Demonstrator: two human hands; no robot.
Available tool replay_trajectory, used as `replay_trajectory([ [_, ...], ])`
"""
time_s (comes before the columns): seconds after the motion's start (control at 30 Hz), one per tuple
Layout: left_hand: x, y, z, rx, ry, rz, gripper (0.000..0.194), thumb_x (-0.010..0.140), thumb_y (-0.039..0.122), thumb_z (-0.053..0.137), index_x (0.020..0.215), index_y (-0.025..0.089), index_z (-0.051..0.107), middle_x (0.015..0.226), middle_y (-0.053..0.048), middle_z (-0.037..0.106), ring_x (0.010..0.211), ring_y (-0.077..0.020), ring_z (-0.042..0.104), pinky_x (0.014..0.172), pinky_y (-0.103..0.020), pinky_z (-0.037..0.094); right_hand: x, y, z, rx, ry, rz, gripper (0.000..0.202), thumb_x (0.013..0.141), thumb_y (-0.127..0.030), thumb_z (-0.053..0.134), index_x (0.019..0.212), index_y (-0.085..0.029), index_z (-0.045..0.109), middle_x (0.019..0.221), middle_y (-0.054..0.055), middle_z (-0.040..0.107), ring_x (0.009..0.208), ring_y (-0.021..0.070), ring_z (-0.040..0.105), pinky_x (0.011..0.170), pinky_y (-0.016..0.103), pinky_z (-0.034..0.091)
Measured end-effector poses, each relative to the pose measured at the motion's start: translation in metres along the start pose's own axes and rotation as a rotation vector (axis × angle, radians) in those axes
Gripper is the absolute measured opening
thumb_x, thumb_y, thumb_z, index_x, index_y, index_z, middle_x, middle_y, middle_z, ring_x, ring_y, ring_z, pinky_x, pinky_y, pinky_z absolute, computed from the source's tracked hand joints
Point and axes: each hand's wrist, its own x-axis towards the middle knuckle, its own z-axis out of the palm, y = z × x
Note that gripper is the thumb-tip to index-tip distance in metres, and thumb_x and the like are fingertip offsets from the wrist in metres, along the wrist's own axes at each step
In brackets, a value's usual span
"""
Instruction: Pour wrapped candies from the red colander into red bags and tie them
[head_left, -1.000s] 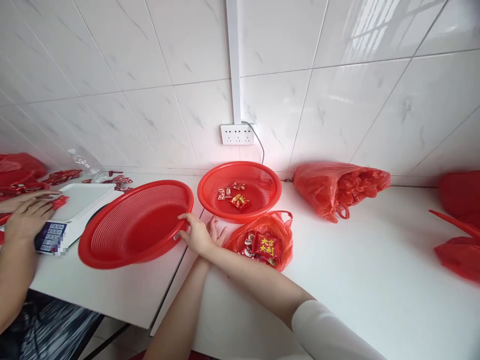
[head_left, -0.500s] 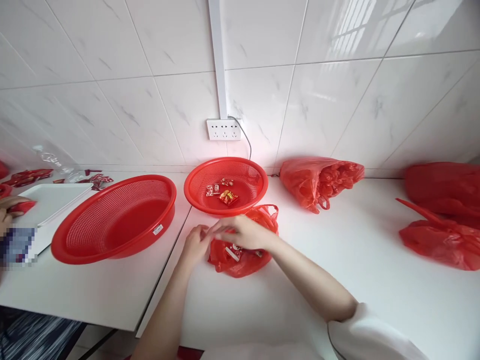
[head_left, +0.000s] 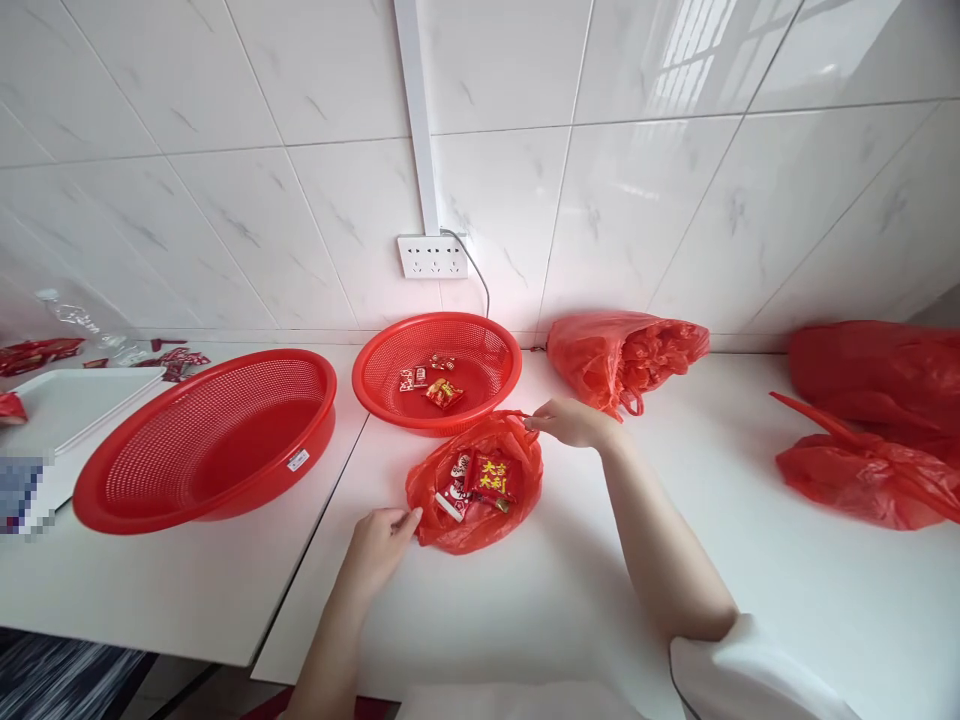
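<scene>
Red baskets (head_left: 437, 368) and bags (head_left: 622, 357) ring the pinched bag (head_left: 475, 485).

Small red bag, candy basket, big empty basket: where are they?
small red bag (head_left: 459, 530), head view, front plastic.
candy basket (head_left: 491, 345), head view, inner mesh wall.
big empty basket (head_left: 225, 440), head view, inside bottom.

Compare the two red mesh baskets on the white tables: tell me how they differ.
The large basket on the left is wider and empty; the small basket nearer the wall holds a few wrapped sweets. The large basket shows a white label on its outer wall; none shows on the small one. The small basket touches the red bag that both hands hold open; the large one stands apart. Both are round, red, perforated plastic.
</scene>
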Motion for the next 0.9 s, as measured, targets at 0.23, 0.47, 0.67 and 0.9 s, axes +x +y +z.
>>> replay_trajectory([
  [0.23,-0.005,0.005,-0.003,0.131,-0.157,0.055,0.05,0.082,0.059,0.041,0.054,0.02,0.052,0.066,-0.003,0.061,0.058,-0.0183,0.054,0.058,-0.027,0.037,-0.047,-0.003,-0.04,0.305,0.247,-0.316,0.039,0.082,-0.058,0.056,0.079,-0.023,0.073,0.071,0.001,0.068,0.065,0.016,0.063,0.059,0.028,0.052],
  [0.47,-0.007,0.025,-0.059,0.173,-0.055,0.083,0.048,0.084,0.06,0.042,0.067,0.022,0.066,0.063,-0.001,0.063,0.06,-0.0204,0.06,0.057,-0.028,0.041,-0.064,-0.014,-0.052,0.639,0.732,-0.366,0.024,0.087,-0.041,0.06,0.095,-0.024,0.074,0.1,0.005,0.072,0.103,0.0222,0.065,0.092,0.041,0.051],
  [0.67,-0.002,0.076,-0.122,-0.031,0.382,0.374,0.033,0.076,0.049,0.063,0.098,0.028,0.073,0.096,-0.001,0.072,0.096,-0.0255,0.065,0.083,-0.034,0.051,-0.062,-0.029,-0.047,0.675,1.005,-0.535,0.039,0.084,-0.035,0.065,0.122,-0.031,0.061,0.131,0.005,0.059,0.124,0.0241,0.053,0.102,0.048,0.046],
  [0.9,0.023,0.118,-0.126,-0.706,0.223,0.613,0.027,0.076,0.03,0.07,0.1,0.023,0.062,0.075,0.001,0.064,0.072,-0.0157,0.062,0.068,-0.028,0.052,-0.048,-0.022,-0.042,0.751,1.058,-0.456,0.046,0.087,-0.028,0.061,0.132,-0.028,0.053,0.137,0.006,0.054,0.121,0.0216,0.055,0.104,0.044,0.046],
])
